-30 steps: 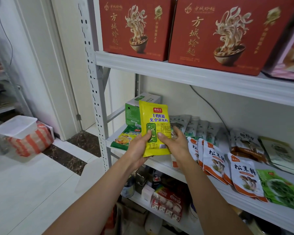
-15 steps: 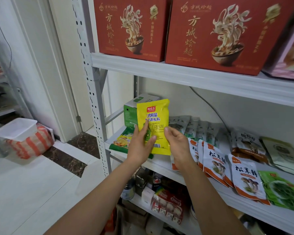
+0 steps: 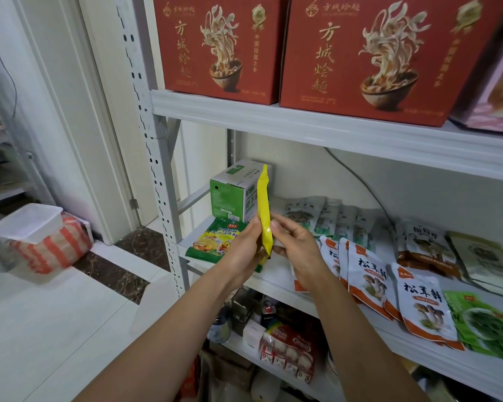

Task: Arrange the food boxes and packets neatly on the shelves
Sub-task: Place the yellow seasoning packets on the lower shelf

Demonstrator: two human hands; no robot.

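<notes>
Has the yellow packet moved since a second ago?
Yes. The yellow packet has turned from face-on to edge-on, still in front of the green box, at its right side.

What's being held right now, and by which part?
The yellow packet, upright and edge-on; the left hand and right hand pinch its lower half from either side.

bare forearms (image 3: 169, 329), left hand (image 3: 243, 252), right hand (image 3: 301, 252)

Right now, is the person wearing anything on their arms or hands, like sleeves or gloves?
No. The left forearm and right forearm are bare to the picture's edge: no sleeves. The left hand and right hand wear no gloves, and no watch, bracelet or ring shows.
</notes>
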